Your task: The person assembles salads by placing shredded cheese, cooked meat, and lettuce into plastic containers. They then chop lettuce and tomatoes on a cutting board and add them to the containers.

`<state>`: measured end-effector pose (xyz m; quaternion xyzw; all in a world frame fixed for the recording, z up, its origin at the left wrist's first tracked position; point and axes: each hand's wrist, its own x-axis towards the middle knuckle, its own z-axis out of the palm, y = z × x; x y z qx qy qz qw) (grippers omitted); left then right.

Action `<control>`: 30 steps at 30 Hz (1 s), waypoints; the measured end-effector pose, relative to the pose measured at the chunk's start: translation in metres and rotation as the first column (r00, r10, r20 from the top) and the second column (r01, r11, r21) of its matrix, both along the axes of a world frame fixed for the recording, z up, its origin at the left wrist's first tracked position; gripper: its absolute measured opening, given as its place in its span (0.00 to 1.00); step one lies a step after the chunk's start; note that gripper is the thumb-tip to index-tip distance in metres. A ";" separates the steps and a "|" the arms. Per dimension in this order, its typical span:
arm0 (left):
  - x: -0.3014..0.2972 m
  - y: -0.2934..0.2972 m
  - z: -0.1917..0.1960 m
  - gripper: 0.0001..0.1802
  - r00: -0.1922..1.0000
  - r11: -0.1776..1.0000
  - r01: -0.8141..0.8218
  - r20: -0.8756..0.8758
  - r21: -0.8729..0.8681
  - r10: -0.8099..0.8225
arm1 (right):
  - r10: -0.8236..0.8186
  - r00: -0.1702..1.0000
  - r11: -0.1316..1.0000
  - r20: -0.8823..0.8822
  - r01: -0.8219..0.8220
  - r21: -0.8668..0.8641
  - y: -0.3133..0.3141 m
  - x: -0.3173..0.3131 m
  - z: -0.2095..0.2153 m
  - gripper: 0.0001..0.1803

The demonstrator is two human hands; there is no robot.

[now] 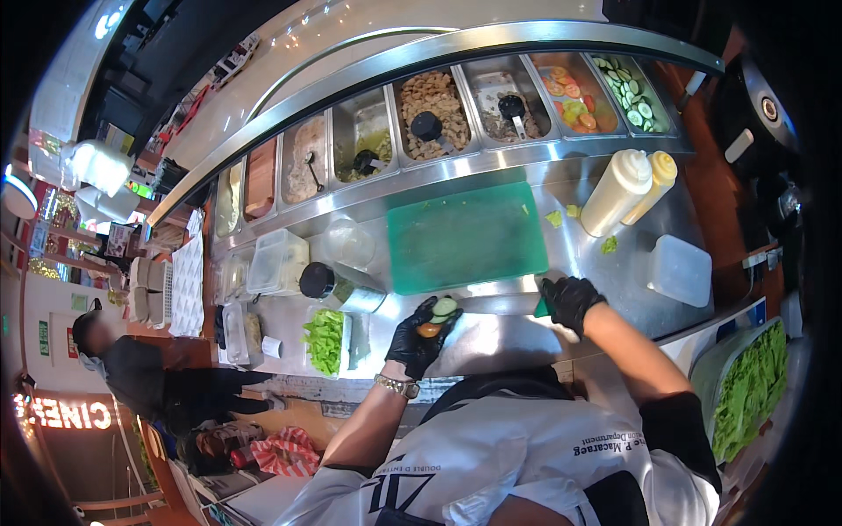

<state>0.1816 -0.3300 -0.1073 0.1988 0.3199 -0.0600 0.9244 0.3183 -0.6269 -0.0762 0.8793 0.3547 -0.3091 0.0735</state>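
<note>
My left hand (419,340), in a black glove, is closed on a round green cucumber slice (445,309) and an orange-red tomato slice (429,330), held just below the green cutting board (465,241). My right hand (572,304), also black-gloved, is closed near the board's lower right corner. A small green piece (541,308) shows beside its fingers; what the fingers hold is hidden. Small wet scraps lie on the board. Left of my left hand stands a clear container of lettuce (325,342), and a clear jar with a black lid (344,287) lies tilted near it.
Behind the board runs a row of steel pans with chicken pieces (433,101), tomato slices (566,96) and cucumber slices (628,92). Two squeeze bottles (617,193) and a white tub (681,270) stand at the right. A person (145,373) stands at the far left.
</note>
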 end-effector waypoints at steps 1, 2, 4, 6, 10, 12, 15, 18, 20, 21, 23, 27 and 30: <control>-0.004 0.012 -0.001 0.21 1.000 0.997 -0.020 0.003 -0.072 0.021 | -0.053 0.987 0.989 0.150 0.031 0.143 0.002 -0.021 -0.016 0.27; 0.002 0.024 -0.002 0.24 0.995 0.995 -0.008 0.100 -0.099 0.018 | -0.127 0.972 0.946 0.196 0.059 0.320 0.008 -0.021 -0.031 0.27; 0.007 0.037 -0.003 0.24 0.982 0.993 0.004 0.190 -0.116 0.018 | -0.197 0.959 0.871 0.205 0.075 0.486 0.010 -0.036 -0.043 0.27; 0.017 0.044 -0.005 0.23 0.937 0.976 0.028 0.345 -0.214 0.049 | -0.227 0.951 0.790 0.211 0.053 0.611 0.006 -0.047 -0.038 0.29; 0.046 0.049 -0.005 0.24 0.835 0.926 0.158 0.547 -0.342 0.060 | -0.422 0.902 0.762 -0.093 0.409 0.503 -0.008 -0.079 -0.012 0.25; 0.060 0.048 -0.001 0.30 0.842 0.914 0.118 0.527 -0.388 0.115 | -0.441 0.889 0.652 -0.126 0.414 0.635 -0.016 -0.093 -0.007 0.15; 0.076 0.040 0.006 0.40 0.749 0.887 0.198 0.648 -0.417 0.138 | -0.661 0.619 0.272 -0.423 0.723 0.635 -0.027 -0.114 -0.014 0.11; 0.086 0.035 0.014 0.39 0.726 0.923 0.159 0.675 -0.351 0.131 | -0.520 0.405 -0.108 -0.752 0.842 0.528 -0.033 -0.121 -0.029 0.17; 0.090 0.033 0.017 0.37 0.750 0.936 0.120 0.648 -0.331 0.133 | -0.513 0.254 -0.191 -0.820 0.897 0.397 -0.034 -0.121 -0.038 0.16; 0.091 0.032 0.018 0.34 0.747 0.959 0.121 0.660 -0.256 0.082 | -0.479 0.231 -0.237 -0.847 0.895 0.378 -0.034 -0.119 -0.042 0.16; 0.095 0.034 0.018 0.32 0.775 0.931 0.157 0.625 -0.330 0.091 | -0.404 0.188 -0.325 -0.895 0.885 0.333 -0.029 -0.113 -0.047 0.15; 0.105 0.038 0.011 0.31 0.870 0.926 0.155 0.492 -0.344 0.038 | -0.499 0.215 -0.246 -0.840 0.894 0.375 -0.014 -0.099 -0.048 0.24; 0.119 0.046 0.002 0.28 0.901 0.881 0.266 0.427 -0.391 -0.083 | -0.619 0.344 -0.101 -0.706 0.857 0.505 -0.004 -0.087 -0.043 0.17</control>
